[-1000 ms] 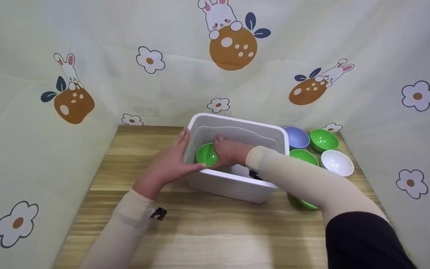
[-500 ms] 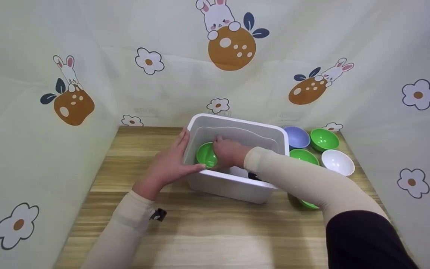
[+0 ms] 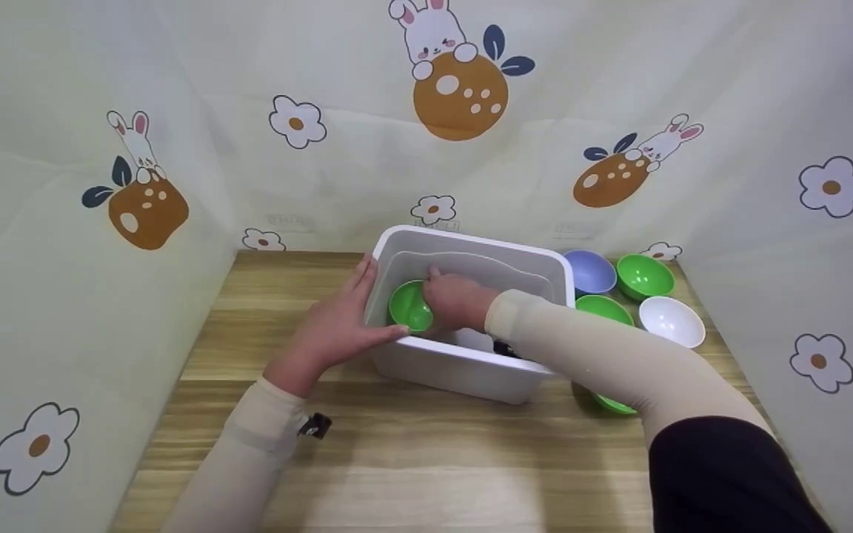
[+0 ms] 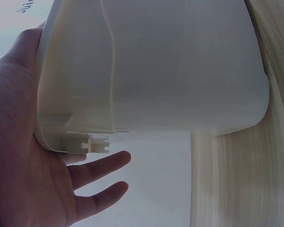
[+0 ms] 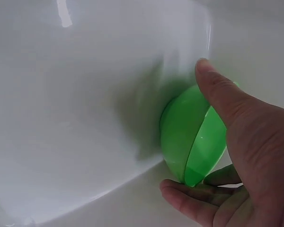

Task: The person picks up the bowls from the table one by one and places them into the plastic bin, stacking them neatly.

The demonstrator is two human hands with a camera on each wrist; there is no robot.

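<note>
A white plastic bin (image 3: pixel 463 366) stands on the wooden table. My left hand (image 3: pixel 330 326) braces its left corner, thumb lying on the front rim and fingers spread along the left side. The left wrist view shows two straight fingers (image 4: pixel 102 170) extending outside the wall. Inside the bin, my right hand (image 3: pixel 460 300) holds a green bowl (image 3: pixel 412 307) near the left end. In the right wrist view the bowl (image 5: pixel 182 137) sits between thumb and fingers, gripped across its rim, close to the bin's inner wall. Whether it touches the bottom I cannot tell.
Right of the bin stand a blue bowl (image 3: pixel 591 272), a green bowl (image 3: pixel 645 276), a white bowl (image 3: pixel 671 322) and another green bowl (image 3: pixel 604 307). One more green bowl (image 3: pixel 615 403) is partly hidden under my right forearm. A patterned curtain (image 3: pixel 367 163) encloses the table's back and sides.
The green bowl inside the bin has shifted very slightly toward the back. Both hands stay almost where they were.
</note>
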